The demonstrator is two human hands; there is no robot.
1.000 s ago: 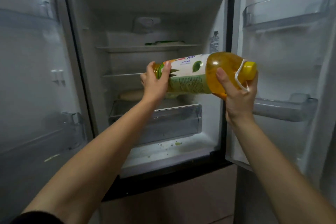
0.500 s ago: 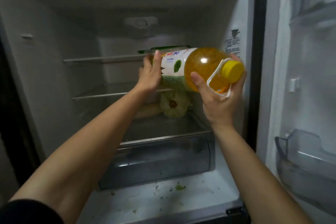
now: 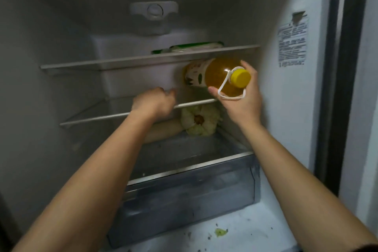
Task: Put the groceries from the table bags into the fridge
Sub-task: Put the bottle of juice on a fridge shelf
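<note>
A large bottle of yellow oil [image 3: 212, 74] with a yellow cap and white carry loop lies on its side, bottom end pushed in over the fridge's middle glass shelf [image 3: 92, 117], just under the upper shelf [image 3: 122, 61]. My right hand [image 3: 243, 98] grips its neck end from below and the right. My left hand [image 3: 155, 102] is off the bottle, fingers curled at the middle shelf's front edge, nothing in it that I can see.
A green-and-white packet [image 3: 188, 47] lies on the upper shelf. A cabbage [image 3: 200, 120] and a pale long vegetable [image 3: 163, 132] sit below the middle shelf. A clear drawer [image 3: 190, 196] juts out in front. The fridge's right wall carries a label [image 3: 292, 41].
The view moved closer into the fridge. The bottle went deeper onto the middle shelf. My left hand let go of its base and dropped to the shelf edge.
</note>
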